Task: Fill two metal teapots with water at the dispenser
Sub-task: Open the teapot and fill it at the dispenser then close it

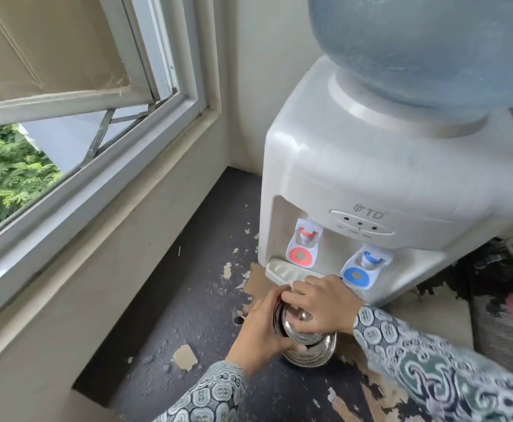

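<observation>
Metal teapot [308, 348] on the dark peeling counter [194, 315] before the dispenser [355, 178], left hand [261, 327] wrapped round its side, right hand [319, 306] arched over the lid [294, 322], fingers pinching its knob, patterned sleeves [432, 360] angling in from below.

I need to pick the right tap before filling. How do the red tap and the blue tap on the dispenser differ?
The red tap has a red spout cap and red round push pad; the blue tap has blue ones. The red tap sits on the side nearer the window, the blue tap on the far side. The right hand reaches in just beside the blue tap's pad, farther from the red tap. Both share the same white housing and paddle shape.
</observation>
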`<state>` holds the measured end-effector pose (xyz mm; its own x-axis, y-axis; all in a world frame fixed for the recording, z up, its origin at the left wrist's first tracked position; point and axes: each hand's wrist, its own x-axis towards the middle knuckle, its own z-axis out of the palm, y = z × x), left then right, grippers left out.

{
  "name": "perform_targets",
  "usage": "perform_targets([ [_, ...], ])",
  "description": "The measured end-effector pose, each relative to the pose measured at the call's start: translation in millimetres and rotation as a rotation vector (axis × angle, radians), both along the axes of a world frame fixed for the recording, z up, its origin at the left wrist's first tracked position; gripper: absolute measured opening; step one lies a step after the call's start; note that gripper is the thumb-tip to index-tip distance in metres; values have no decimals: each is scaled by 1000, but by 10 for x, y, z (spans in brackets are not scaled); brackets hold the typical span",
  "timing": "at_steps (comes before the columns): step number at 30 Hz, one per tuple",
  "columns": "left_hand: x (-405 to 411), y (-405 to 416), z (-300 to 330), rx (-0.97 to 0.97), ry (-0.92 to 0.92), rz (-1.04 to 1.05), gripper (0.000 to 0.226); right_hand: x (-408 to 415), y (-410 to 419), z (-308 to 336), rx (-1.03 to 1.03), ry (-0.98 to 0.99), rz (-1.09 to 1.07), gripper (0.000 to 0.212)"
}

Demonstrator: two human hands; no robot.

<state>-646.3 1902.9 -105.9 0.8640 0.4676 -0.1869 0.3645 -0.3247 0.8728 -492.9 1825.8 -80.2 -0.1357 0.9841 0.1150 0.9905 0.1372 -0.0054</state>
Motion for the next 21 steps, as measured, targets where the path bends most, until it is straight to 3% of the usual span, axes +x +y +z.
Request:
perform_targets([
  [9, 151, 155, -8, 140, 95, -292, 114, -252, -246, 8, -21, 103, -399, 51],
  [14, 223, 271, 34, 107, 104, -384, 105, -305, -232, 92, -12, 346, -528, 65],
  [21, 169, 257, 74, 62, 52, -356, 83, -269, -299, 111, -77, 350, -655, 71],
])
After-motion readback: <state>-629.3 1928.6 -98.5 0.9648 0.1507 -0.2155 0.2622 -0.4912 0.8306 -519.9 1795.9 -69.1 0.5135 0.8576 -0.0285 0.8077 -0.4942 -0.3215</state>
